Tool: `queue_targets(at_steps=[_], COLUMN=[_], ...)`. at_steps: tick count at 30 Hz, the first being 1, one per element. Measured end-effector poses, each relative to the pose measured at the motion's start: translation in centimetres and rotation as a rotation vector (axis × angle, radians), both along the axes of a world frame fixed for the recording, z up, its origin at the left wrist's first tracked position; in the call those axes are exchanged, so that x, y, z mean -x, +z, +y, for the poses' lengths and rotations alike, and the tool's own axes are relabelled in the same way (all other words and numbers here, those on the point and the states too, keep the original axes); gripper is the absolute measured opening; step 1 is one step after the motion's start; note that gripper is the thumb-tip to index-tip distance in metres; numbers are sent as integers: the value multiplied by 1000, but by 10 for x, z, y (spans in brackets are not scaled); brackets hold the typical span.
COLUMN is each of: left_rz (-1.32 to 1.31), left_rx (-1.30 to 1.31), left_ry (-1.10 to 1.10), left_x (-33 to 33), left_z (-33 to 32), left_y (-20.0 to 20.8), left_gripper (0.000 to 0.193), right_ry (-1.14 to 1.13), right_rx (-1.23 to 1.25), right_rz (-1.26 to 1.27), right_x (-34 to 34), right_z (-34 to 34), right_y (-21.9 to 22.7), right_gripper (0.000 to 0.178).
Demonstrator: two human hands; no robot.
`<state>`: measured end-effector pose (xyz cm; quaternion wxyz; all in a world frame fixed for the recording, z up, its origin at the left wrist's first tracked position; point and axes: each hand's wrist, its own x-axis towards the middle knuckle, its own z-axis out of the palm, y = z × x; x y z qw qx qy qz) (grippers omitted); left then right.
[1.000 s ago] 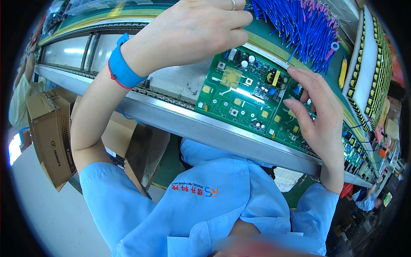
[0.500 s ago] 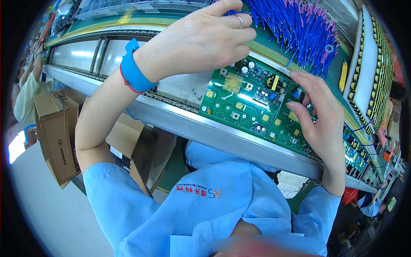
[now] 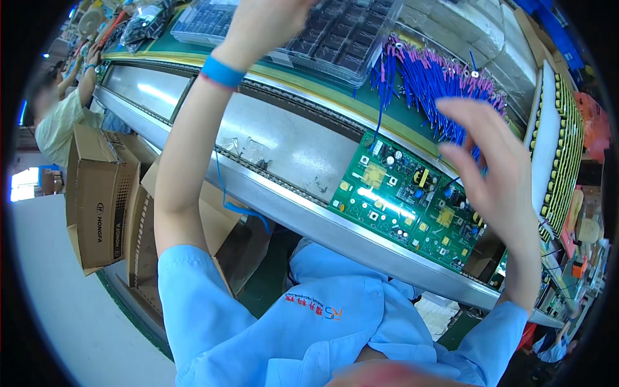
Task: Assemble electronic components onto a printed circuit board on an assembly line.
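At the far left, a co-worker [image 3: 61,132] in a pale top stands beside the line, with open cardboard boxes [image 3: 97,213] on the near side. A metal conveyor rail [image 3: 284,200] slants from there down toward the lower right.

The person's left hand [image 3: 271,22], with a blue wristband [image 3: 223,72] at the wrist, is at the upper edge, its fingers cut off or hidden; one cannot tell whether they are spread or pinching anything. Just beside it, a clear compartment tray [image 3: 342,32] of dark pieces rests on the green surface [image 3: 361,109].

Right of centre, the green circuit board [image 3: 409,209] lies flat on the conveyor, its components facing up. One blue wire [image 3: 378,122] runs up from its upper left corner. Beyond the board, a thick bundle of blue wires [image 3: 425,97] with pink ends is spread on the surface.

The right hand [image 3: 500,168] is spread, thumb and forefinger well apart, in front of the bundle and the board's right part; whether it touches either is unclear. Farther right, rows of yellow-and-black parts [image 3: 561,142] line a white pad [image 3: 547,122].
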<state>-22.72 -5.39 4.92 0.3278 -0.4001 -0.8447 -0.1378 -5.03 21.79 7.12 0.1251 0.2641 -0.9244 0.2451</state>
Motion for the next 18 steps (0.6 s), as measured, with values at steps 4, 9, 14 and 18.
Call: queue_targets(at_steps=[4,9,14,18], left_rz=[-44,-194,-254,-94], left_rx=[83,238,350,368], left_ry=[89,75,101,4], left_x=[48,58,79,74], left_z=[-33,-24,-27,-27], left_y=[-17,-6,-3,2], left_gripper=[45,52,44,46], right_ry=[83,-83,-43,-53], right_rx=[-164,-355,-251,-236], right_rz=[196,35,155,75], right_x=[73,157,281,339], right_z=[-29,-78,-106,-116], right_y=[11,37,4,-27], right_gripper=[36,31,30,31])
